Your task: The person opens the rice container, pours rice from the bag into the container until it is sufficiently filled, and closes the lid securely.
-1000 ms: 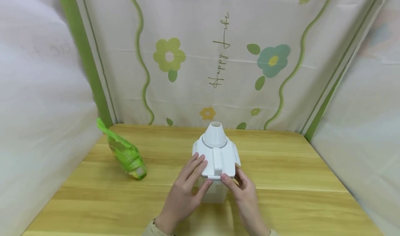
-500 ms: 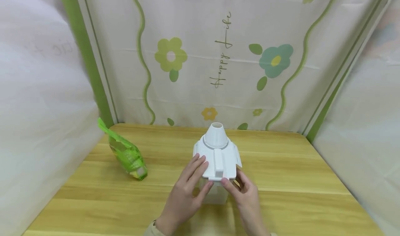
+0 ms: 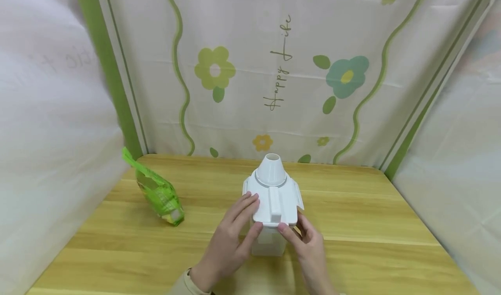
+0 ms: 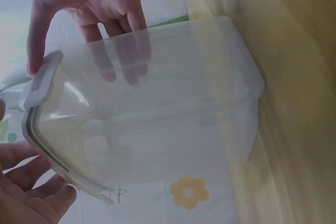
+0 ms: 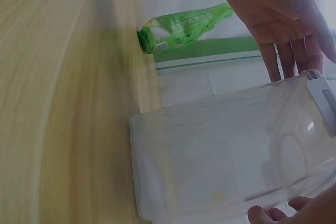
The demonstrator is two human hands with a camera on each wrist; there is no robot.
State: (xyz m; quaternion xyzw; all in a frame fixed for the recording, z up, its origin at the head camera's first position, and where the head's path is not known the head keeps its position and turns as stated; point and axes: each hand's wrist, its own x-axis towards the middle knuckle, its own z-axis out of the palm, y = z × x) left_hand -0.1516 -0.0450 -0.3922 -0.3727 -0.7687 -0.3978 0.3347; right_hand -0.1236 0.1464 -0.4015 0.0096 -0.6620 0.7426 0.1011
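Observation:
A see-through plastic storage container (image 4: 157, 108) stands upright on the table, topped by a white lid (image 3: 262, 208). A white cone-shaped spout (image 3: 271, 171) rises from the lid's back part, with a raised bar in front of it. My left hand (image 3: 231, 238) lays nearly straight fingers on the lid's left side, its thumb at the front edge. My right hand (image 3: 311, 247) holds the front right corner. Its thumb presses the front latch (image 4: 42, 80) while its fingers lie along the container's right side. The side flap (image 3: 299, 195) on the right stands out from the lid.
A crumpled green plastic bag (image 3: 160, 195) with something inside lies on the wooden table (image 3: 372, 251) to the left. White flowered cloth (image 3: 242, 47) hangs behind the table, and pale cloth walls close off both sides.
My left thumb has moved up slightly onto the lid's front edge. The right thumb stays at the front latch, and the container and green bag keep their places on the table.

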